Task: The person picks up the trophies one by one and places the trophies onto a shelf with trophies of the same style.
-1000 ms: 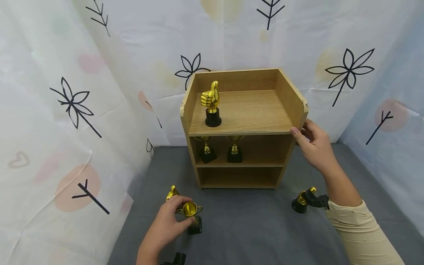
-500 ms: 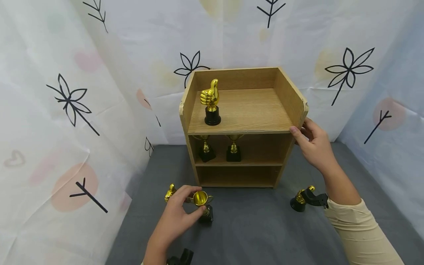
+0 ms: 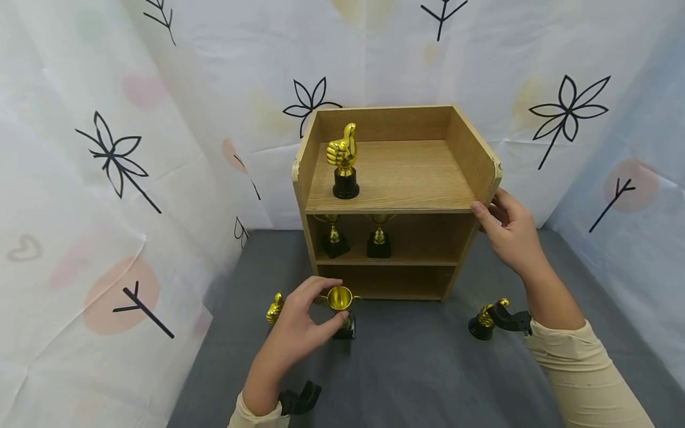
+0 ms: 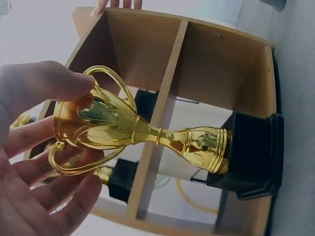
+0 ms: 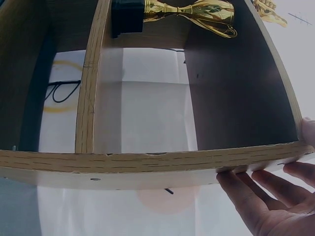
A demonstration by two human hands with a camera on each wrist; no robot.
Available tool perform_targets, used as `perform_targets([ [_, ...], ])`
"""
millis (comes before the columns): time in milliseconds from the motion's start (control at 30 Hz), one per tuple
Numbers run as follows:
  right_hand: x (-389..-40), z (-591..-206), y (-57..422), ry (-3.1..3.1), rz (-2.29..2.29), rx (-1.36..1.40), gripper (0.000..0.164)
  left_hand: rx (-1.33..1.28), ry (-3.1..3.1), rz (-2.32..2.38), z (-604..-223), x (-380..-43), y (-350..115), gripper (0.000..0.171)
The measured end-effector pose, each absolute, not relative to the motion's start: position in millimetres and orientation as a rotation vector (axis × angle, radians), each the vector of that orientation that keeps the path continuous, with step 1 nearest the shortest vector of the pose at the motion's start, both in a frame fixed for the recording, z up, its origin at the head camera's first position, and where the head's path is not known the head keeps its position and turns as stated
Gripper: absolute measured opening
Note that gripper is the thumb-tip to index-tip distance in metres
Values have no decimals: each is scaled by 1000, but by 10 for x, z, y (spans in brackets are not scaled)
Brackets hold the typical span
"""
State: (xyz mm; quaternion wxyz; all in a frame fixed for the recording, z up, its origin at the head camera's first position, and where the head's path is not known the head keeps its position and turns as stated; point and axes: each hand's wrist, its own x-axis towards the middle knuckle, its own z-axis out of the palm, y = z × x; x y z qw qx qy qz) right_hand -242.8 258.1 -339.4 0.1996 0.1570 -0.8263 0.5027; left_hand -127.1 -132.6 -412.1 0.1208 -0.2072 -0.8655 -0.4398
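At its bowl (image 4: 91,120), the left hand (image 3: 299,324) pinches the gold trophy (image 4: 168,136), black base (image 4: 253,152) outside the grip.

no legible text, labels, brands, numbers

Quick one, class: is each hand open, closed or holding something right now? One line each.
Left hand: holding a gold trophy cup by its bowl.
Right hand: gripping the wooden shelf unit at its side edge.

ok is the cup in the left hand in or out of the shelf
Out: in the head view, the left hand holds the gold cup in front of the shelf.
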Motion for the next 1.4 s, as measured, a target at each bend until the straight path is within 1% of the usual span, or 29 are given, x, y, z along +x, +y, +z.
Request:
perform_targets([
  [200,-2436,-3391,2580,-2300,1400,460,58,-748,-2444,-1331,-4027,-1426,-1239,49],
  [367,-2436,-3398,2580,-2297,1400,461,58,-825,-2387,-1330,-3940,-1531,-1160,44],
  [833,-2427,-3403,2583,-2301,1417,442,58,-930,-2266,-1439,-3737,-1810,-928,40],
  [1400,-2437,-3392,2576,-2298,1416,454,57,-1018,-2136,-1507,-3633,-2030,-541,31],
])
